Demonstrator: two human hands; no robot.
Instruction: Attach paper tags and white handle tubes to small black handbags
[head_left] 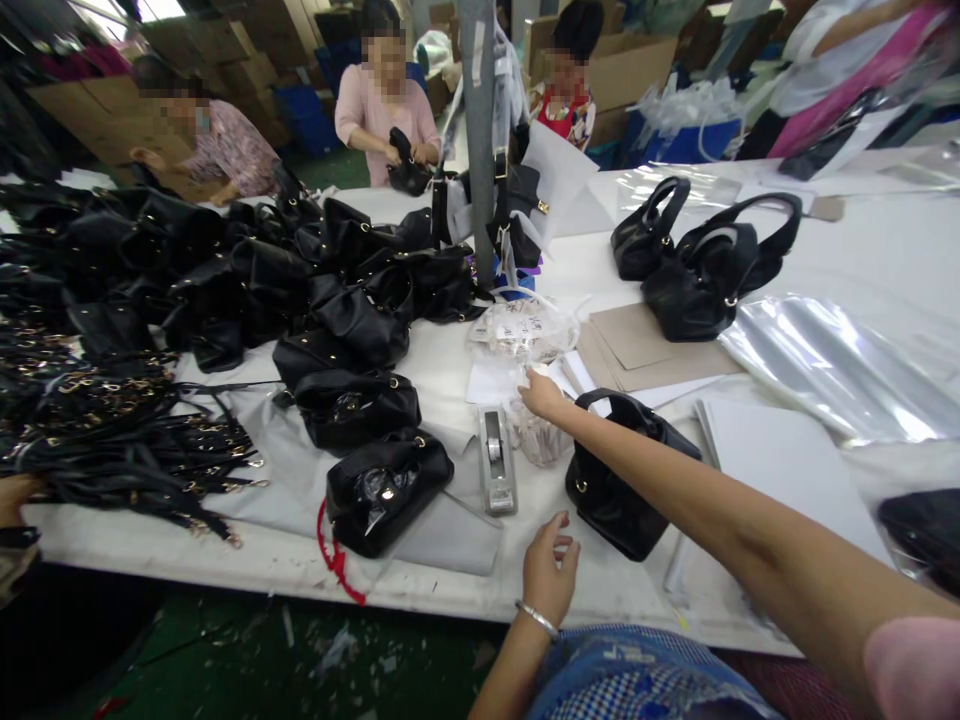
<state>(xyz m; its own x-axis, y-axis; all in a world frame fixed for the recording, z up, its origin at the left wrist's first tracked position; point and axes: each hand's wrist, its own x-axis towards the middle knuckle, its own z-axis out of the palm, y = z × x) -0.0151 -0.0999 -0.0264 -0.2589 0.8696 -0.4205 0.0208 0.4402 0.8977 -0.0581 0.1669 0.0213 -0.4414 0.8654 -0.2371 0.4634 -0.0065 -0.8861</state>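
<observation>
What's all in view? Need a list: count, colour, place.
Table: one, white, across view
Piled handbags: many, black, left
Straps: many, black, far left
Ribbon: one, red, front edge
Tape dispenser: one, grey, centre
Near handbag: one, black, below right forearm
Rear handbags: at least two, black, right rear
Brown sheets: several, brown, centre-right
White sheets: stack, white, right
Plastic sheets: several, clear, right
Pole: one, grey, rear
Boxes: several, brown, background
Other people: at least four, varied clothing, behind table
Apron: one, blue, bottom
Left hand: one, silver bracelet, front
Right hand: one, bare, centre
</observation>
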